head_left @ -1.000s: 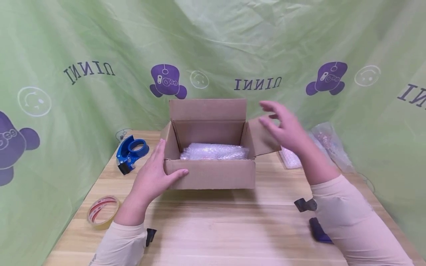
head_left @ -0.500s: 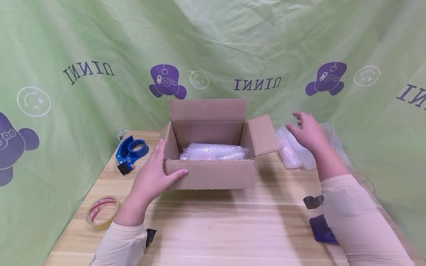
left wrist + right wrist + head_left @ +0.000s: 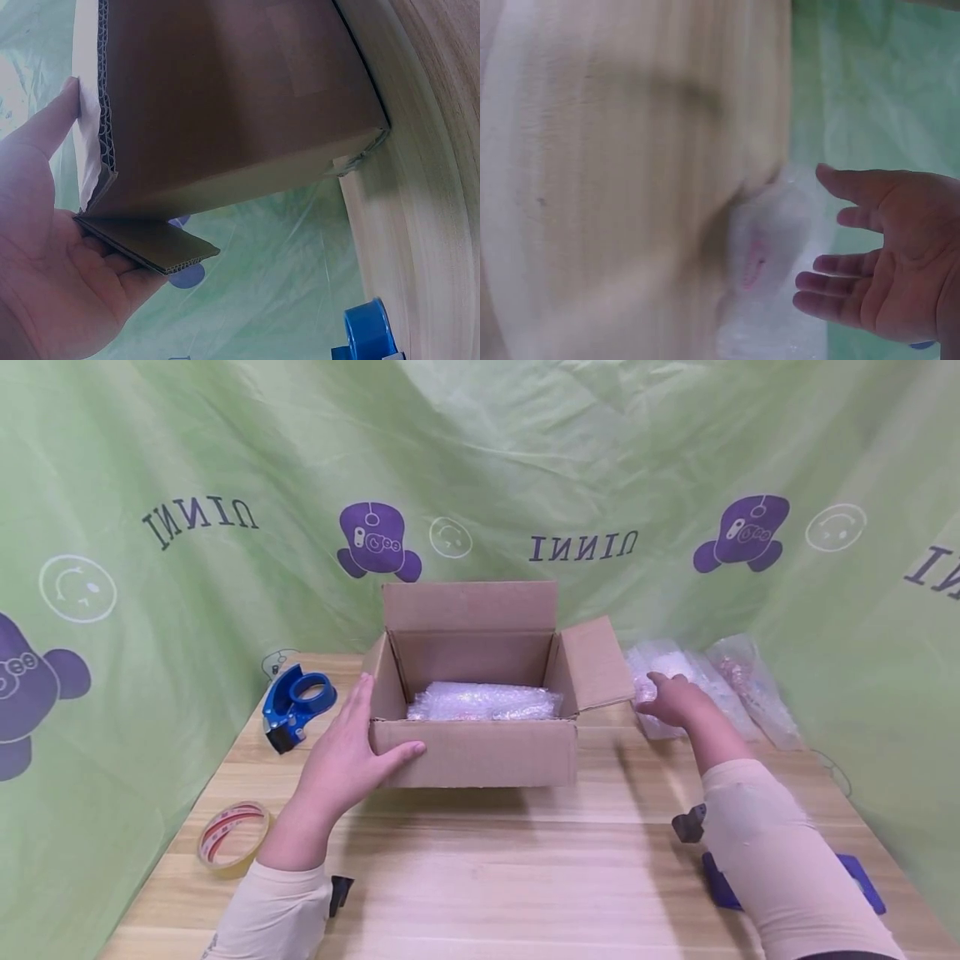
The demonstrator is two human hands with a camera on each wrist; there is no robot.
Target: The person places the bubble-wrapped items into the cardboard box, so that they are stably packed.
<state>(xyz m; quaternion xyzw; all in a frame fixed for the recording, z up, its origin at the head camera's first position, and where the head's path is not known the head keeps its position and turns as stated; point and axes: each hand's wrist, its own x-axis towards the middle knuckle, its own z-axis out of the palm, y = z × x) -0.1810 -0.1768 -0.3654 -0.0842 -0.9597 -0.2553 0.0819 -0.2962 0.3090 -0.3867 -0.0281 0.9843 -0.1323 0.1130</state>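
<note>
An open cardboard box (image 3: 480, 756) stands mid-table, with bubble-wrapped packets (image 3: 480, 700) inside. My left hand (image 3: 341, 768) holds its near left corner, thumb on the front flap and fingers along the left side. In the left wrist view, the fingertips pass behind a side flap (image 3: 154, 244). Over at the right, my right hand (image 3: 678, 702) hangs over bubble-wrapped packets (image 3: 663, 653), fingers spread. The right wrist view shows that hand (image 3: 900, 262) empty, beside a blurred clear packet (image 3: 769, 240) with a pink mark.
Left of the box lies a blue tape dispenser (image 3: 300, 706), with a roll of clear tape (image 3: 243, 864) nearer the front. Another clear wrapped packet (image 3: 753, 689) lies at the far right. A dark blue item (image 3: 720, 885) is partly hidden under the right sleeve. A green curtain (image 3: 480, 460) hangs behind.
My right hand has moved from the box's right flap out to the right, then lowered toward the packets. The left hand and the box have stayed put.
</note>
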